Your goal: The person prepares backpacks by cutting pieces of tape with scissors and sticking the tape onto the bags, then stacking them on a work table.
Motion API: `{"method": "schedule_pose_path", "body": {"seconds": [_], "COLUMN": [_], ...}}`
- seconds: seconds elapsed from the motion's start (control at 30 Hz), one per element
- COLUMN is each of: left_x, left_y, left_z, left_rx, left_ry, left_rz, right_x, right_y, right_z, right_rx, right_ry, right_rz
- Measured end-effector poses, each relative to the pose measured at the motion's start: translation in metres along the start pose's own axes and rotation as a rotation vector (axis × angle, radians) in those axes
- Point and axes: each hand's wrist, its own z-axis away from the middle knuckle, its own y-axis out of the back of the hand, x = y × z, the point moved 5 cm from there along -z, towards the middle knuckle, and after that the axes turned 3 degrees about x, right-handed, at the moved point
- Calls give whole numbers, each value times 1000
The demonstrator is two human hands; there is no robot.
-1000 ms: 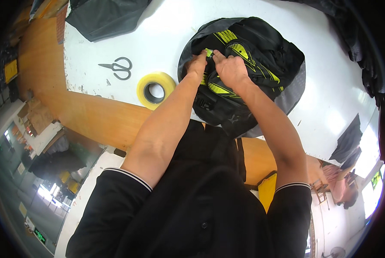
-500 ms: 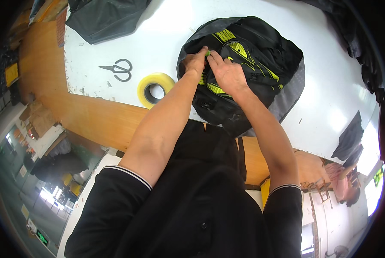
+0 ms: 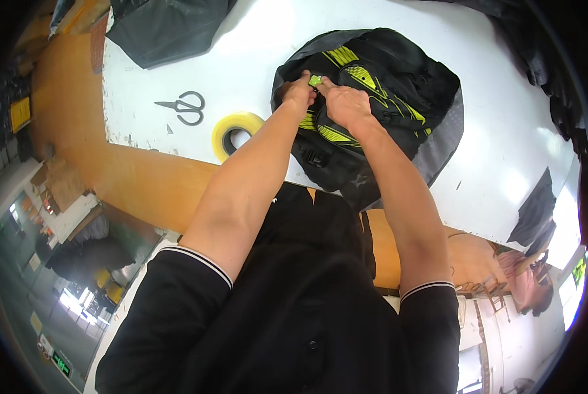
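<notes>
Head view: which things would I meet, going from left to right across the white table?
Dark scissors, yellow tape roll, left hand, small green piece, right hand, dark fabric scrap at the right.

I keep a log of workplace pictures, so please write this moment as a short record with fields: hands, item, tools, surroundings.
Left hand: at one side of a small green piece; exact grip unclear
Right hand: at the other side of that piece
Item: black bag with yellow-green panels, lying under both hands
Surface: white table
Tools: scissors, lying left of the bag; yellowish tape roll, partly hidden by the left forearm
Surroundings: dark fabric at upper left
</notes>
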Motion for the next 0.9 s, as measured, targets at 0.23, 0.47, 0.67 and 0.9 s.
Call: {"method": "schedule_pose_path", "body": {"seconds": [0.23, 0.47, 0.67, 0.9], "left_x": [-1, 13, 1, -4], "left_y": [5, -3, -11, -15], "left_z": [51, 81, 69, 76], "left_rx": [-90, 72, 105, 142], "left_ry": [-349, -1111, -1142, -1142], "left_rz": [-189, -645, -1064, -1419], "right_x": [5, -5, 16, 133], "right_y": [-3, -12, 19, -1], "right_z": [12, 27, 92, 221], "right_rx": [56, 150, 503, 892], "right_ry": [33, 63, 25, -646], "right_rz": [-111, 97, -159, -103]}}
